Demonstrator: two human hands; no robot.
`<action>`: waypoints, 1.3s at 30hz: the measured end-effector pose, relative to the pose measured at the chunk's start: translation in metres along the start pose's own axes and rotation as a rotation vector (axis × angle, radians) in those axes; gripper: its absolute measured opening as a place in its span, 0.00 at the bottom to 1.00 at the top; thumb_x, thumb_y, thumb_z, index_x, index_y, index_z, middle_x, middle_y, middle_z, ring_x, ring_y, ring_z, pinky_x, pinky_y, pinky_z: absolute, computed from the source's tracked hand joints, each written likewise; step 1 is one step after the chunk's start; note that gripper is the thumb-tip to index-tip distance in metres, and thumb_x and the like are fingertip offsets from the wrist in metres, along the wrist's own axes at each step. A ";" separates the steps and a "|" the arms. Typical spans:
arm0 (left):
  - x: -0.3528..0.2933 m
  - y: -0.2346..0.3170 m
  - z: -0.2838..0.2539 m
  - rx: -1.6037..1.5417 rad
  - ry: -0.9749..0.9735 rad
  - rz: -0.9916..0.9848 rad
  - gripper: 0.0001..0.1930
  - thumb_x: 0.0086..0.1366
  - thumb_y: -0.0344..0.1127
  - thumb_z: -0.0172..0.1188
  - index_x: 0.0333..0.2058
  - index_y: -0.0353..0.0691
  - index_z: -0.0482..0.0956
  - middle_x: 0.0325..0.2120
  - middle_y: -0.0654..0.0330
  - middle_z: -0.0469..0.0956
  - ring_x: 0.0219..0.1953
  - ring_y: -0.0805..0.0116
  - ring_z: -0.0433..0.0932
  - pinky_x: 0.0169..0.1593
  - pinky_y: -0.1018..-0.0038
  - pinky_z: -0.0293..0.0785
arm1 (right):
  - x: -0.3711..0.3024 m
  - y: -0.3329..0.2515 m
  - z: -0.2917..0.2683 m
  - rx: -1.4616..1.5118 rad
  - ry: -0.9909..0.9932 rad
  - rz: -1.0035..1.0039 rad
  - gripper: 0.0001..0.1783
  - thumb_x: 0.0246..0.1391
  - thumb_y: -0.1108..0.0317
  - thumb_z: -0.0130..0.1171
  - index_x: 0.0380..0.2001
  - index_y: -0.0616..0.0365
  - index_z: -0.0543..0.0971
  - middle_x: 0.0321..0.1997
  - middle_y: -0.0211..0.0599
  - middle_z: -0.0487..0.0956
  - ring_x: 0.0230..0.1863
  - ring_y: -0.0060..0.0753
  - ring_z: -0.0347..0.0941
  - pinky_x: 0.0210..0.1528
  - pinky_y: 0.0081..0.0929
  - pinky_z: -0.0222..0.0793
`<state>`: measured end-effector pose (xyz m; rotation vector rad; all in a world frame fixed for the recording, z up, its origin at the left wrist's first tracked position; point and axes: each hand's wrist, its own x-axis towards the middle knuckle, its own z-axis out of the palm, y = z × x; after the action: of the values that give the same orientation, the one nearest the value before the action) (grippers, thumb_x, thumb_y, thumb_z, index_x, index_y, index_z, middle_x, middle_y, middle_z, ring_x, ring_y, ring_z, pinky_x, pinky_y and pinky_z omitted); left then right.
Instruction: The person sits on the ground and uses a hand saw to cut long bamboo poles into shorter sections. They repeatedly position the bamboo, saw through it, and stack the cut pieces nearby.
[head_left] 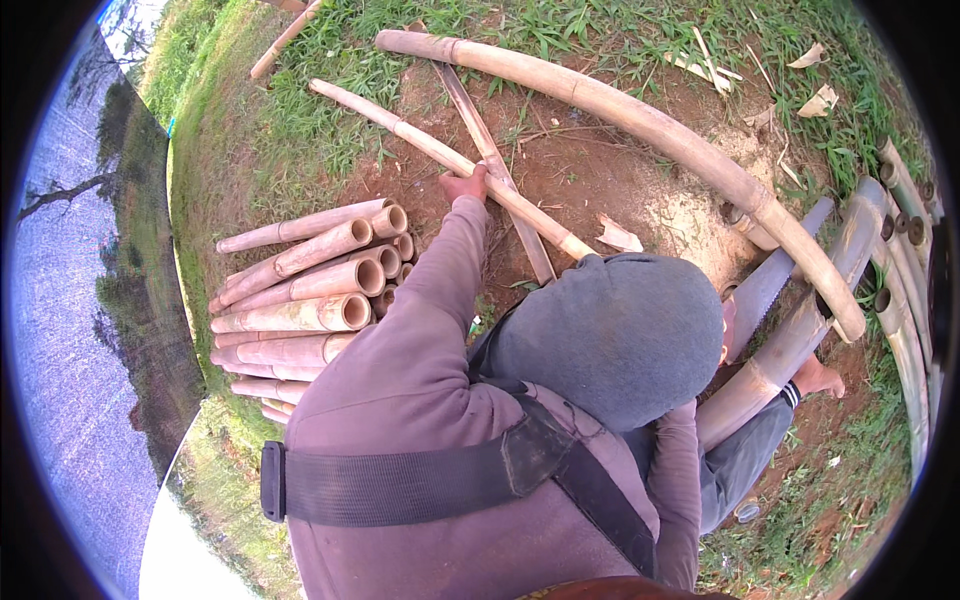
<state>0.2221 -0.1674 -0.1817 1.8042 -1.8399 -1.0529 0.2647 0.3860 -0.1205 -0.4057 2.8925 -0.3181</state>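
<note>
Neither of my hands shows. Close in front is a co-worker [400,420], seen from behind, in a mauve top, a grey knit cap [620,330] and a wide black strap [400,486]. The co-worker's left hand [465,184] grips a thin bamboo pole [425,145], which crosses a split bamboo strip [515,215]. To the right, a saw [775,280] lies alongside a thick grey bamboo pole [765,355]; its handle end is hidden by the cap. The co-worker's right hand is out of sight.
A stack of cut bamboo tubes [290,312] lies on the left. One long bamboo pole [620,105] arches from top to right, over the thick pole. More bamboo [905,300] stands at the right edge. Sawdust [690,215] covers reddish soil. The co-worker's bare foot [820,377] is beside the thick pole.
</note>
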 end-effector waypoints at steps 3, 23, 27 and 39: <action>0.043 -0.016 0.006 -0.079 -0.159 -0.166 0.28 0.57 0.42 0.75 0.49 0.26 0.80 0.39 0.44 0.86 0.37 0.50 0.87 0.44 0.59 0.83 | 0.013 0.002 0.021 -0.149 -0.151 0.003 0.18 0.59 0.66 0.65 0.51 0.59 0.82 0.48 0.46 0.84 0.44 0.46 0.83 0.44 0.45 0.78; -0.155 0.154 0.027 -0.964 -0.837 -0.320 0.11 0.72 0.36 0.62 0.52 0.48 0.80 0.45 0.67 0.83 0.47 0.68 0.78 0.54 0.63 0.70 | 0.039 0.064 -0.167 0.019 0.225 -0.158 0.29 0.57 0.63 0.72 0.62 0.55 0.80 0.50 0.48 0.82 0.50 0.54 0.80 0.54 0.52 0.74; -0.175 0.164 0.050 -0.986 -0.929 -0.350 0.14 0.73 0.39 0.63 0.55 0.52 0.76 0.50 0.68 0.83 0.49 0.69 0.77 0.56 0.64 0.68 | 0.050 0.107 -0.185 -0.011 0.265 -0.147 0.28 0.59 0.67 0.71 0.63 0.55 0.80 0.51 0.49 0.82 0.52 0.54 0.79 0.56 0.49 0.74; -0.186 0.171 0.080 -0.892 -1.020 -0.344 0.20 0.72 0.40 0.66 0.59 0.51 0.72 0.55 0.65 0.79 0.54 0.64 0.74 0.57 0.59 0.67 | 0.099 0.144 -0.223 0.134 0.285 -0.136 0.28 0.55 0.68 0.73 0.61 0.54 0.82 0.52 0.50 0.83 0.55 0.57 0.82 0.59 0.48 0.76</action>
<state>0.0693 0.0168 -0.0672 1.0563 -1.0081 -2.7050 0.0848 0.5337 0.0415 -0.5772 3.0990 -0.6361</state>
